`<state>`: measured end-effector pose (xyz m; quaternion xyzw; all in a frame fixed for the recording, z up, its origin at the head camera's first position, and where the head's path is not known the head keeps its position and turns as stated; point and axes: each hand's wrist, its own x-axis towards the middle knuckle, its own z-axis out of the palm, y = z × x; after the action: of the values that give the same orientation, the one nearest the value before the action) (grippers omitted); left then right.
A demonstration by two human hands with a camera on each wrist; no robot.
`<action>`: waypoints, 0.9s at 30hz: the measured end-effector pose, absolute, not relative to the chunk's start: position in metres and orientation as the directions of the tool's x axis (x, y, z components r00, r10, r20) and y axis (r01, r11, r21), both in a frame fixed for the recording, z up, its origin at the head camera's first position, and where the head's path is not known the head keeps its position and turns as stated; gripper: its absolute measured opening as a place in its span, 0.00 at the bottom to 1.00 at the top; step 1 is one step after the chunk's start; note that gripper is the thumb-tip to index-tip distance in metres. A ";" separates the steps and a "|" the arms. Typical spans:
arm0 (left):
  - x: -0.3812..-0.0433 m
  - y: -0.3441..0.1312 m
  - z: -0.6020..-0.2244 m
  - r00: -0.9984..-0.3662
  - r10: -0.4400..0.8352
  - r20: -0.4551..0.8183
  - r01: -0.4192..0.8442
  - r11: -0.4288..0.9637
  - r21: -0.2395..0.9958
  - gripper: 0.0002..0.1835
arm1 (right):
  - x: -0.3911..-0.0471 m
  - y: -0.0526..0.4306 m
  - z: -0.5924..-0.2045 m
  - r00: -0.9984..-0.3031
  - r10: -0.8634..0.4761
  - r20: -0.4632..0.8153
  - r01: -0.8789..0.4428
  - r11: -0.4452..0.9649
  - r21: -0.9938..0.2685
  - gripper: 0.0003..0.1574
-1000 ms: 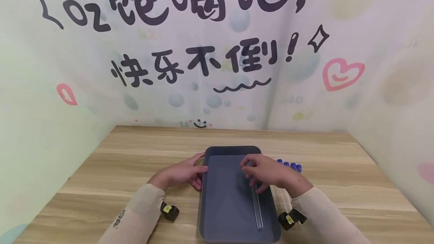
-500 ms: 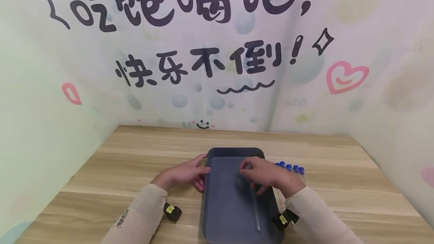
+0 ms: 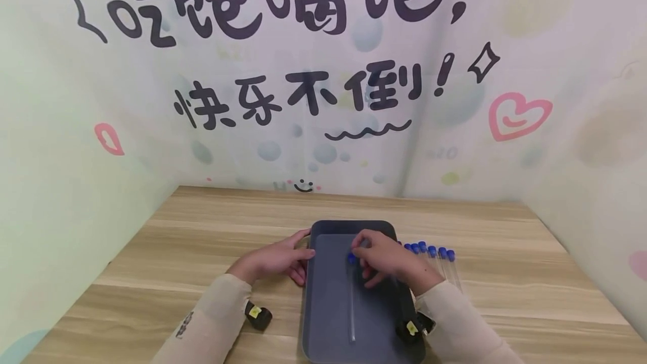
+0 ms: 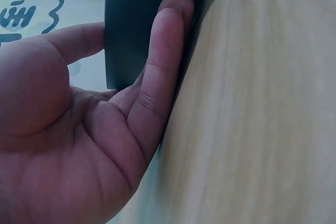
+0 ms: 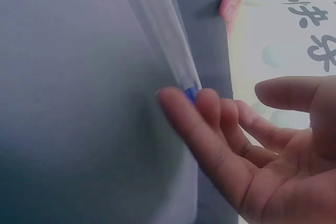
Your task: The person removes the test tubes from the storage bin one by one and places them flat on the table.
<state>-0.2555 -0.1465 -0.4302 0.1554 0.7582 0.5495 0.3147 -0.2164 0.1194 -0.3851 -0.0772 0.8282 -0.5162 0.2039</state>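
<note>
A dark grey tray [image 3: 326, 310] stands lengthwise on the wooden table. My left hand [image 3: 275, 260] holds its left wall, thumb over the rim and the other fingers along the outside. In the tray lies a clear test tube [image 3: 352, 308] with a blue cap, its capped end pointing away from me. My right hand [image 3: 386, 257] hovers over the tray beside that cap. In the right wrist view, the tube [image 5: 163, 30] runs up to the fingertips, which are loosely bent near its blue cap [image 5: 190, 95], while the thumb stands apart.
To the right of the tray, several more blue-capped test tubes [image 3: 432, 251] lie in a row on the table [image 3: 510, 274], partly hidden by my right forearm. A printed fabric wall [image 3: 273, 145] closes off the back.
The tube has shifted left, from along the tray's right side to nearer its middle, and its blue cap has come into sight. My left hand stays on the tray.
</note>
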 end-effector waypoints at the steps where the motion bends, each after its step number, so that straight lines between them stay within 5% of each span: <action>1: -0.256 -0.146 -0.430 -0.753 0.583 -0.306 -0.110 0.346 0.932 0.39 | -0.217 0.119 -0.387 -0.904 -0.339 -0.260 0.092 0.438 -0.894 0.14; 15: -0.257 -0.145 -0.431 -0.749 0.582 -0.317 -0.115 0.356 0.927 0.39 | -0.219 0.106 -0.399 -0.896 -0.313 -0.315 0.165 0.424 -0.891 0.19; 27: -0.256 -0.146 -0.429 -0.753 0.577 -0.316 -0.114 0.359 0.926 0.39 | -0.219 0.107 -0.404 -0.893 -0.357 -0.274 0.065 0.499 -0.864 0.30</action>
<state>-0.2565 -0.1461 -0.4294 0.1519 0.7610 0.5455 0.3166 -0.2195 0.1075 -0.4043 -0.0872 0.8389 -0.4926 0.2143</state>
